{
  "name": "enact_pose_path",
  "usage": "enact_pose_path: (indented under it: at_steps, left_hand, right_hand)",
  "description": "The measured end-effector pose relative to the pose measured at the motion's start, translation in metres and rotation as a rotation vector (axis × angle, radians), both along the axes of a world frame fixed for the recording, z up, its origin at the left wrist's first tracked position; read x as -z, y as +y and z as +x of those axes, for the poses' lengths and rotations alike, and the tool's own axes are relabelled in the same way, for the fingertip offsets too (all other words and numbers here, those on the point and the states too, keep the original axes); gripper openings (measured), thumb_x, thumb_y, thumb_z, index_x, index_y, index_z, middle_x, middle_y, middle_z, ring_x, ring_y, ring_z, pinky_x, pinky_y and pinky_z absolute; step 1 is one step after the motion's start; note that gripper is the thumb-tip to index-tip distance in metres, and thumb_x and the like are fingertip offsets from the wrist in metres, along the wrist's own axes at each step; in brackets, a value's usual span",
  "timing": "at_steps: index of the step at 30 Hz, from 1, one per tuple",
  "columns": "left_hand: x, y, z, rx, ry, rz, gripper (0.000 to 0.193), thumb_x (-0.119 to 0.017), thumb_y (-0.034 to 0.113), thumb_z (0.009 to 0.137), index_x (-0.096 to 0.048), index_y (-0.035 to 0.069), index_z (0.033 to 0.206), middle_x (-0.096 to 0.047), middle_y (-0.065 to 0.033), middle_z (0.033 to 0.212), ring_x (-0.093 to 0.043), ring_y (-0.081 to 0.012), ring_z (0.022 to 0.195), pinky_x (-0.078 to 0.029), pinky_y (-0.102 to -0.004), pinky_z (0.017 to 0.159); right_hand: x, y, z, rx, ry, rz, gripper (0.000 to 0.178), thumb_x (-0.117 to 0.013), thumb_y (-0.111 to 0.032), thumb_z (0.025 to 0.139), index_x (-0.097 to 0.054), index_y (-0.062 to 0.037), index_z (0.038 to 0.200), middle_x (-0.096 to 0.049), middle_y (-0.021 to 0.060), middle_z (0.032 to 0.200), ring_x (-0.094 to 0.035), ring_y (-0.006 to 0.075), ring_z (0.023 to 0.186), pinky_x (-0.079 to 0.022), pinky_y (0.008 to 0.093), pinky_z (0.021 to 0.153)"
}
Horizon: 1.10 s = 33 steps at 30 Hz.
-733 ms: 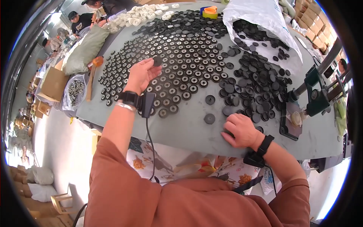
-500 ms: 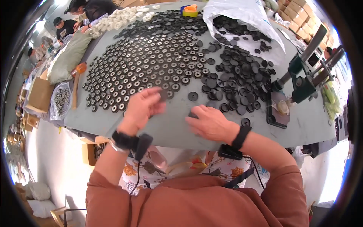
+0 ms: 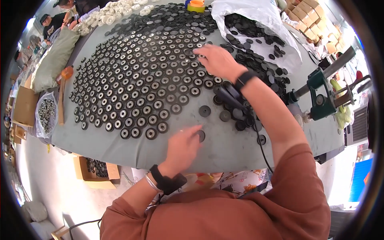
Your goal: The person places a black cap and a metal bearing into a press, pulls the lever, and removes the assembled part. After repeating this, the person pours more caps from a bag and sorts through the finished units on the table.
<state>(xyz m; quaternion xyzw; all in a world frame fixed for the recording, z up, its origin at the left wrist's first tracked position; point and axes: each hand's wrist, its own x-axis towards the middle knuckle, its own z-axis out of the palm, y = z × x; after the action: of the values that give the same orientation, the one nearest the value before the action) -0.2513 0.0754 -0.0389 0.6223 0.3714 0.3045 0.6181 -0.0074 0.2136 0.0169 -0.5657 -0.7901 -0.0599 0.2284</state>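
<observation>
My left hand (image 3: 182, 150) is smeared by motion above the near part of the table. Its fingertips are beside a black disc (image 3: 201, 136); whether they grip it is unclear. Further away, my right hand (image 3: 219, 61) reaches over the right edge of the laid-out black rings with metal centres (image 3: 148, 86). Its fingers are bent and drawn together at a dark disc (image 3: 188, 52), and what they hold is hidden. A single black cap (image 3: 205, 111) lies between the two hands. Loose black caps (image 3: 256, 64) are heaped by my right forearm, which hides part of them.
A green press (image 3: 320, 94) stands at the right. Behind the heap lies a white plastic bag (image 3: 280, 30) of black caps. Tape rolls (image 3: 196, 6) sit at the back. An orange-headed mallet (image 3: 63, 86) and a bag of small metal parts (image 3: 47, 114) lie left.
My right hand has moved from the near table up and away to the ring rows. My left hand has come nearer and to the right, off the rows. The view has shifted slightly.
</observation>
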Motion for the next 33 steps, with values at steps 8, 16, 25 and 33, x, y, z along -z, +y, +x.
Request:
enact_pose_path:
  at_steps: [8,16,25,33]
  left_hand:
    - [0.004,-0.002,-0.005,-0.017,0.027,0.359,0.025,-0.049,-0.006,0.086,-0.062,0.001,0.106,-0.053,-0.0059,0.08,-0.057,-0.009,0.062,-0.053,-0.0215,0.059]
    - [0.0,-0.003,-0.003,-0.069,0.04,0.339,0.022,-0.056,-0.003,0.082,-0.064,0.003,0.102,-0.054,-0.0036,0.073,-0.054,-0.007,0.059,-0.044,-0.0213,0.052]
    - [0.001,0.001,0.002,-0.172,-0.026,0.425,0.019,-0.058,0.001,0.081,-0.064,0.003,0.099,-0.055,-0.0071,0.073,-0.052,-0.0137,0.056,-0.042,-0.0259,0.051]
    - [-0.009,0.007,-0.021,-0.143,-0.52,-0.653,0.021,-0.051,0.02,0.093,-0.056,0.003,0.105,-0.053,-0.0027,0.084,-0.052,-0.0107,0.06,-0.05,-0.027,0.053]
  right_hand:
    - [0.017,0.092,-0.016,0.035,-0.214,-0.404,0.04,-0.049,-0.004,0.077,-0.06,-0.0109,0.114,-0.061,0.0148,0.107,-0.055,0.0322,0.104,-0.045,0.0418,0.088]
    - [0.023,0.066,-0.011,-0.12,0.187,-0.175,0.018,-0.059,-0.015,0.076,-0.056,-0.0024,0.089,-0.062,0.0191,0.077,-0.06,0.039,0.076,-0.048,0.044,0.071]
    - [0.039,0.075,-0.009,-0.061,-0.2,-0.168,0.014,-0.052,-0.011,0.08,-0.054,0.0033,0.082,-0.061,0.0236,0.076,-0.06,0.0415,0.079,-0.047,0.0493,0.071]
    - [-0.014,0.009,-0.092,0.043,0.478,-0.542,0.025,-0.053,-0.021,0.088,-0.058,0.0032,0.088,-0.063,0.0165,0.07,-0.061,0.0285,0.065,-0.047,0.038,0.059]
